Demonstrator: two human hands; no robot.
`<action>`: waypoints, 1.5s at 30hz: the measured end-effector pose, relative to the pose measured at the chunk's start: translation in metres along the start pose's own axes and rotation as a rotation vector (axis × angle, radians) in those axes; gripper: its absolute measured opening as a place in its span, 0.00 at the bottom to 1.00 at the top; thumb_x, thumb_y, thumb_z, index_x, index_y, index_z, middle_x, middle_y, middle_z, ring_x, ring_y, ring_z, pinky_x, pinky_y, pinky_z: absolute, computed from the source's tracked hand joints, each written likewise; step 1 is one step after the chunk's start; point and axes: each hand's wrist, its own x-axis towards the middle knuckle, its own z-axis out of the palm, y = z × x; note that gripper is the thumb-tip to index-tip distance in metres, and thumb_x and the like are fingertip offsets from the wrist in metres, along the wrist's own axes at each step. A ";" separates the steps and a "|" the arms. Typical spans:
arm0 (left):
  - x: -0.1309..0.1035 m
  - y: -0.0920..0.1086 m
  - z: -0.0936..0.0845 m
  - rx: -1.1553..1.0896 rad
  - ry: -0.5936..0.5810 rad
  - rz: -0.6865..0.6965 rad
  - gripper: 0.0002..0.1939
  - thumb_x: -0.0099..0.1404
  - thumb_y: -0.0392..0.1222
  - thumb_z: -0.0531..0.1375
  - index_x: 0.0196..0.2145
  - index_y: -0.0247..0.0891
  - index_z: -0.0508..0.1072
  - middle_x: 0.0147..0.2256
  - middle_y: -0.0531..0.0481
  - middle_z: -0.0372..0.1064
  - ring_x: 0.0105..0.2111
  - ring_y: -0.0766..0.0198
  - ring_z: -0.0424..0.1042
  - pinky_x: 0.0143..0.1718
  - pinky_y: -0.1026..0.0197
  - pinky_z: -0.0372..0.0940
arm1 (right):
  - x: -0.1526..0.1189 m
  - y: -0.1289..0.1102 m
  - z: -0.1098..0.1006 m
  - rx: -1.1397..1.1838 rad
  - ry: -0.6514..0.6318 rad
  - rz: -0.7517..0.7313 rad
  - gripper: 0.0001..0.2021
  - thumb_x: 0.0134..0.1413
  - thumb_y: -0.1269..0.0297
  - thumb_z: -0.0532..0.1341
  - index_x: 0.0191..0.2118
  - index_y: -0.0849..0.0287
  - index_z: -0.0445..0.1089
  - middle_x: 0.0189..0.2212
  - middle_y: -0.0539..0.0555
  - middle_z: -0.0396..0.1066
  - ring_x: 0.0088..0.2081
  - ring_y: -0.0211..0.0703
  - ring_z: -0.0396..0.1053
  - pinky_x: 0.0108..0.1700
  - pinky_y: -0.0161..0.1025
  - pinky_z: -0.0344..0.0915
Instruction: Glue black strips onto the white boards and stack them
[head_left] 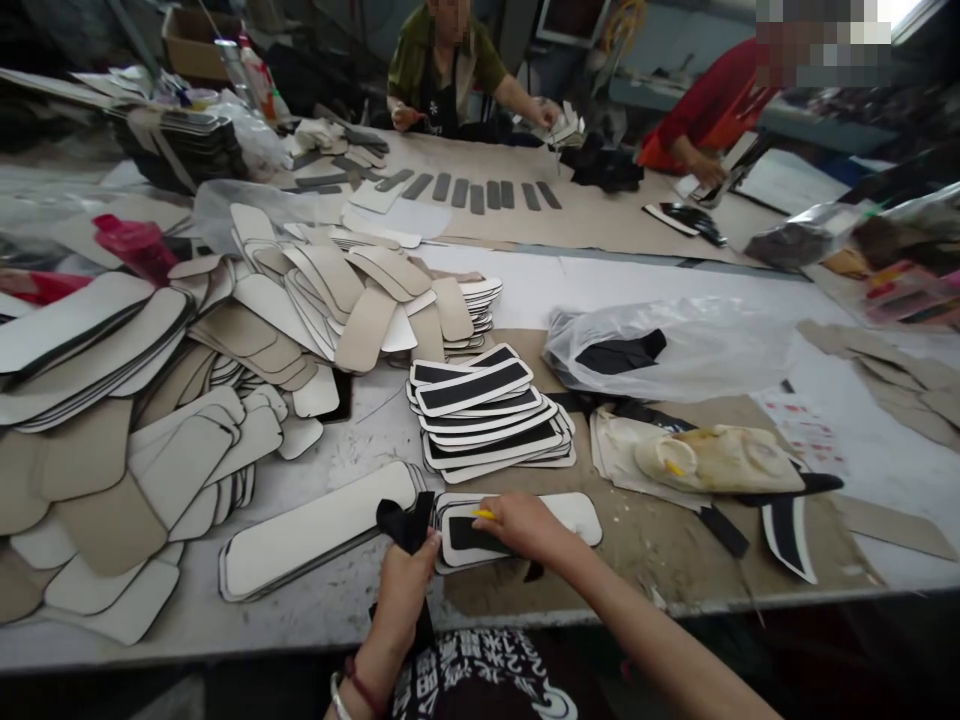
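Observation:
My left hand [407,585] is closed around black fabric strips [409,525], whose ends stick up past the fingers. To its right, my right hand [521,525] is closed on a slim yellow object [484,514]; only its end shows. That hand rests over a white rounded panel [581,515] at the top of a small stack. A black strip [469,534] lies on this panel, partly covered by my right hand. Just left of my hands is a pile of long white panels [322,530]. Behind them stands a stack of white panels with black centres [480,385].
Loose beige and white panels [105,515] heap up on the left. A plastic bag [720,345] with black pieces lies behind a stained, cream-coloured container [720,458]. Across the table sit a person in green [487,60] and a person in red [697,105].

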 end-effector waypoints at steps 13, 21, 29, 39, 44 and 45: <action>0.011 -0.003 0.007 0.221 0.095 0.003 0.19 0.39 0.53 0.65 0.22 0.34 0.68 0.20 0.49 0.64 0.24 0.58 0.63 0.28 0.58 0.56 | 0.015 0.004 0.011 -0.041 -0.055 -0.004 0.13 0.55 0.53 0.55 0.38 0.54 0.71 0.33 0.58 0.75 0.37 0.52 0.72 0.34 0.39 0.61; 0.014 -0.010 0.005 0.173 0.020 0.053 0.19 0.44 0.55 0.61 0.24 0.35 0.68 0.22 0.51 0.63 0.27 0.59 0.64 0.31 0.59 0.58 | 0.017 0.005 0.009 -0.002 -0.065 -0.009 0.13 0.55 0.54 0.55 0.39 0.53 0.72 0.34 0.58 0.75 0.38 0.53 0.72 0.34 0.39 0.61; 0.007 -0.003 0.004 0.077 -0.008 0.051 0.21 0.45 0.56 0.62 0.27 0.34 0.67 0.23 0.51 0.63 0.26 0.60 0.63 0.30 0.59 0.60 | 0.012 0.010 -0.005 0.055 -0.110 -0.062 0.12 0.53 0.54 0.56 0.35 0.54 0.72 0.31 0.53 0.75 0.34 0.45 0.71 0.30 0.34 0.56; 0.007 -0.005 0.003 0.093 -0.018 0.073 0.20 0.47 0.55 0.61 0.26 0.34 0.68 0.24 0.49 0.65 0.29 0.57 0.65 0.32 0.57 0.61 | 0.018 0.001 0.006 0.003 -0.057 0.004 0.13 0.55 0.55 0.54 0.38 0.55 0.72 0.35 0.58 0.75 0.38 0.51 0.71 0.35 0.38 0.60; 0.006 -0.001 0.003 0.165 -0.046 0.097 0.21 0.53 0.58 0.56 0.32 0.35 0.70 0.29 0.47 0.68 0.33 0.56 0.67 0.35 0.58 0.61 | 0.017 0.001 0.008 -0.009 -0.061 0.016 0.14 0.55 0.55 0.54 0.39 0.54 0.72 0.36 0.58 0.75 0.39 0.51 0.71 0.37 0.39 0.61; 0.006 -0.001 0.004 0.202 -0.042 0.096 0.22 0.53 0.58 0.56 0.32 0.35 0.70 0.29 0.48 0.68 0.32 0.56 0.67 0.35 0.58 0.61 | 0.017 0.001 0.007 -0.009 -0.065 0.018 0.14 0.55 0.55 0.54 0.39 0.54 0.72 0.36 0.58 0.74 0.40 0.51 0.71 0.37 0.39 0.61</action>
